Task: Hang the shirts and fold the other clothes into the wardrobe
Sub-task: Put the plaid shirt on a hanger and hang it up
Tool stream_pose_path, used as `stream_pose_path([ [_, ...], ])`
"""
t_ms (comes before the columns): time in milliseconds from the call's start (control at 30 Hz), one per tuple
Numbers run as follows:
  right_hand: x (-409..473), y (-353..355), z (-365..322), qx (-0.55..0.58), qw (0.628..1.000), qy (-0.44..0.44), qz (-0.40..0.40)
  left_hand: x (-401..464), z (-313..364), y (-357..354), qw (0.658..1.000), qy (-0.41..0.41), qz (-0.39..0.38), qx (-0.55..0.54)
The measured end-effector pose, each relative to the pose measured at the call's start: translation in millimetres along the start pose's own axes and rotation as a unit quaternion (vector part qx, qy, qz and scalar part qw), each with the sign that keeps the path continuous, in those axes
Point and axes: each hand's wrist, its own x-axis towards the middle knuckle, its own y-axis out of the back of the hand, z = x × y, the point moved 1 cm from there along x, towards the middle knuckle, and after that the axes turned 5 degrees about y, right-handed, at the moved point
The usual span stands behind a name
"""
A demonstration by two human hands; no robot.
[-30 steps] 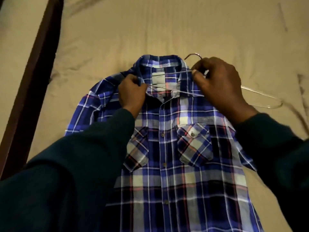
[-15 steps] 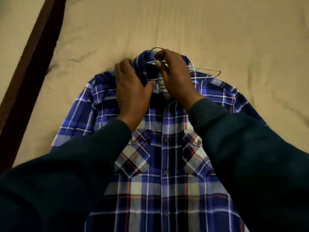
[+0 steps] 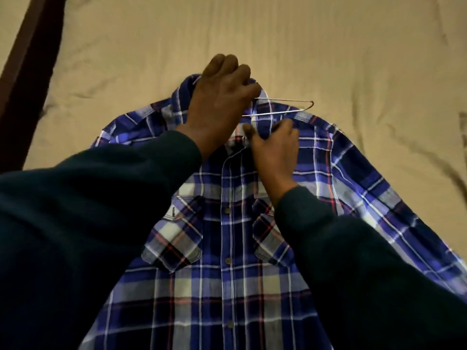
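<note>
A blue plaid button-up shirt (image 3: 227,251) lies front up on the bed, collar pointing away from me. A thin wire hanger (image 3: 290,107) sits at the collar; its right end sticks out over the right shoulder and its left part is hidden inside the shirt. My left hand (image 3: 219,104) covers the top of the collar, curled over the hanger's neck, and the hook is hidden beneath it. Just below, my right hand (image 3: 275,150) pinches the right side of the collar between thumb and fingers.
The shirt rests on a wrinkled tan bedsheet (image 3: 316,36) that fills the view. A dark wooden bed rail (image 3: 30,61) runs diagonally along the left edge. My dark sleeves hide the shirt's lower corners.
The hanger has slid left into the collar. My left hand moved up onto the hanger's neck, and my right hand let go of it and dropped to the right collar side.
</note>
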Motion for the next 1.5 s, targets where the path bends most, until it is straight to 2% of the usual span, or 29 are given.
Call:
stream_pose_path([
  [133,12.1,-2.1,-0.6,-0.036,0.999,-0.003,0.041,1.6,-2.6,7.8,0.998,0.022,-0.052,0.000],
  [233,22.5,6.9,16.1,0.093,0.994,-0.049,0.034,-3.7,-11.2,21.6,0.996,0.021,-0.078,-0.041],
  [333,29.6,20.1,30.2,0.278,0.948,-0.141,0.059,-19.5,-26.4,31.5,0.994,0.013,-0.086,-0.066],
  [433,27.9,31.6,39.8,0.323,0.931,-0.150,0.076,-28.2,-20.8,27.0,0.991,-0.024,-0.112,-0.067],
  [500,23.8,40.4,39.2,0.307,0.939,-0.117,0.103,-27.5,-14.6,17.4,0.988,-0.041,-0.133,-0.072],
  [600,21.4,49.6,31.4,0.216,0.963,-0.030,0.156,-22.7,-10.6,5.4,0.987,-0.026,-0.138,-0.079],
  [700,17.3,48.9,12.0,0.137,0.968,0.084,0.193,-21.1,-11.7,-5.3,0.990,0.028,-0.121,-0.072],
  [800,11.3,36.6,-6.9,0.074,0.954,0.196,0.213,-33.3,-18.5,-17.1,0.988,0.100,-0.105,-0.056],
  [867,11.6,25.0,-16.9,0.029,0.949,0.255,0.183,-44.1,-18.2,-24.6,0.986,0.108,-0.116,-0.058],
  [933,11.3,11.2,-25.8,-0.001,0.950,0.292,0.115,-46.6,-13.9,-29.4,0.981,0.116,-0.125,-0.095],
  [1000,7.1,-0.7,-31.4,0.053,0.955,0.292,0.027,-44.9,-6.7,-25.0,0.969,0.168,-0.095,-0.156],
  [1033,3.6,-3.8,-31.2,0.098,0.958,0.269,0.007,-45.6,-2.3,-20.1,0.955,0.225,-0.052,-0.184],
  [1067,0.6,-5.0,-27.0,0.132,0.963,0.236,0.019,-50.4,3.3,-13.1,0.928,0.302,0.009,-0.218],
  [1100,-2.5,-2.6,-21.0,0.151,0.968,0.193,0.051,-58.6,10.5,-2.8,0.884,0.388,0.064,-0.252],
  [1133,-5.4,0.4,-13.2,0.158,0.973,0.149,0.083,-69.5,18.5,7.5,0.834,0.463,0.083,-0.288],
  [1167,-9.8,3.2,-5.0,0.166,0.975,0.109,0.095,-81.2,27.4,14.3,0.790,0.515,0.063,-0.327],
  [1200,-15.2,4.8,2.3,0.175,0.977,0.081,0.088,-93.3,36.7,17.1,0.755,0.545,0.013,-0.364],
  [1267,-27.1,6.6,9.6,0.177,0.981,0.061,0.051,-111.6,51.2,15.7,0.698,0.578,-0.087,-0.415],
  [1300,-31.2,5.6,10.4,0.170,0.983,0.063,0.027,-116.0,52.8,12.3,0.655,0.606,-0.107,-0.438],
  [1333,-34.0,4.2,9.5,0.160,0.985,0.069,0.006,-115.3,51.9,9.2,0.592,0.646,-0.104,-0.471],
  [1400,-35.5,-3.3,6.0,0.148,0.986,0.074,-0.016,-103.8,47.7,6.6,0.426,0.705,-0.081,-0.561],
  [1433,-35.4,-7.7,3.1,0.151,0.986,0.068,-0.019,-96.6,44.9,5.0,0.360,0.712,-0.070,-0.600],
  [1467,-35.0,-11.5,-0.5,0.156,0.986,0.056,-0.019,-89.6,41.8,3.8,0.337,0.703,-0.059,-0.624],
  [1500,-33.7,-15.2,-4.1,0.157,0.987,0.043,-0.017,-83.4,38.0,1.6,0.353,0.686,-0.043,-0.635],
])
